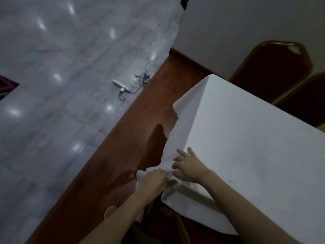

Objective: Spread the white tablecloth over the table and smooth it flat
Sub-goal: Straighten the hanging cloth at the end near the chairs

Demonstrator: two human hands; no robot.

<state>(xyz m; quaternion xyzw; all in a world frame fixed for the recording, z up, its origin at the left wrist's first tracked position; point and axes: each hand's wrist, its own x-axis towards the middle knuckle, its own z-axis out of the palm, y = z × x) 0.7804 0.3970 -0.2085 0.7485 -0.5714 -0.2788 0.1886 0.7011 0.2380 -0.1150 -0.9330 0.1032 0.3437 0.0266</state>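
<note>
While the left hand [152, 178] pinches the bunched near corner of the white tablecloth [246, 138], fingers clamped on the fabric, the right hand [189, 167] lies just beside it, fingers spread flat. Smooth on top, the cloth covers the surface, running lengthwise away toward two red chairs [274, 71].

Table under a white tablecloth [246, 129], cloth hanging over its corner.

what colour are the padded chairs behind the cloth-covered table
Dark red padding with gold-coloured frames on the padded chairs, seen in the head view.
</note>
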